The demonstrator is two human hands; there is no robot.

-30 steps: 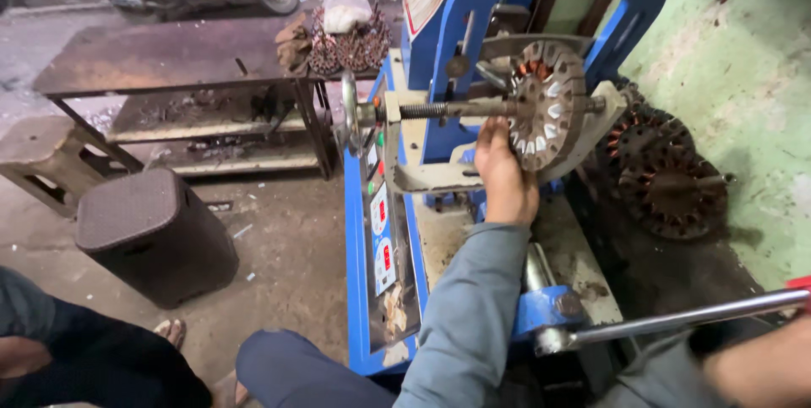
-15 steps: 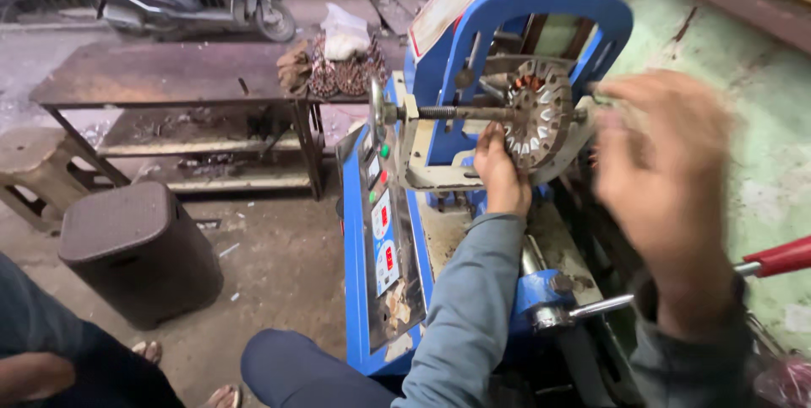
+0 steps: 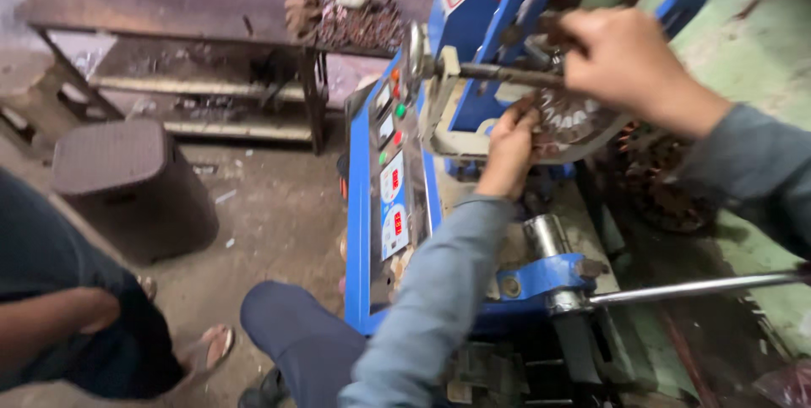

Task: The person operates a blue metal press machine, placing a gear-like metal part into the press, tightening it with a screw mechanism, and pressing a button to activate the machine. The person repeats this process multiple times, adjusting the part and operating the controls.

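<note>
A round wound stator [image 3: 574, 125] with copper coils sits on the horizontal shaft [image 3: 498, 74] of a blue winding machine [image 3: 372, 231]. My left hand [image 3: 509, 150] presses against the stator's lower left edge from below. My right hand [image 3: 621, 62] reaches over the top of the stator, fingers closed on its upper rim near the shaft. The picture is blurred, so the exact grip is hard to see. Both my sleeves are grey-blue.
A long metal lever [image 3: 693, 288] runs right from a blue clamp [image 3: 549, 277]. More wound stators [image 3: 659, 188] lie right of the machine. A dark stool [image 3: 127, 184] and a low metal bench [image 3: 160, 11] stand left. Another person's leg [image 3: 76, 315] and sandalled foot are at lower left.
My right hand left the lever at the lower right, rose across the view and now rests on the top of the stator. My left hand stayed under the stator. The camera tilted.
</note>
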